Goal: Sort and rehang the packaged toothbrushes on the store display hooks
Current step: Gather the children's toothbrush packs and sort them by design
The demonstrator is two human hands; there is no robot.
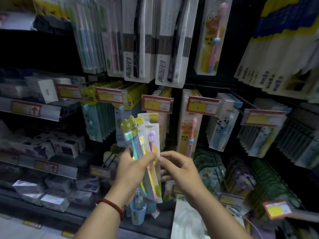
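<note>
Your left hand (133, 168) is curled around a fanned bunch of toothbrush packs (146, 135), held up before the display hooks (241, 99) so each card shows (handy for sorting). Your right hand (179, 168) pinches one pack's edge, probably to peel it off.

Left white pack (133, 73): dark vertical characters "两面针" at its lower left.
Right white pack (165, 76): the same "两面针", also vertical.
Pack with the purple brush (151, 135): small red-and-green logo at the top, too blurred to read.
Price tags (158, 105): red frame, yellow field, print unreadable.
Shelf-edge tags (26, 109): a red upward arrow, the rest blurred.
Cream packs (269, 80): blue vertical characters, too smeared to read.
</note>
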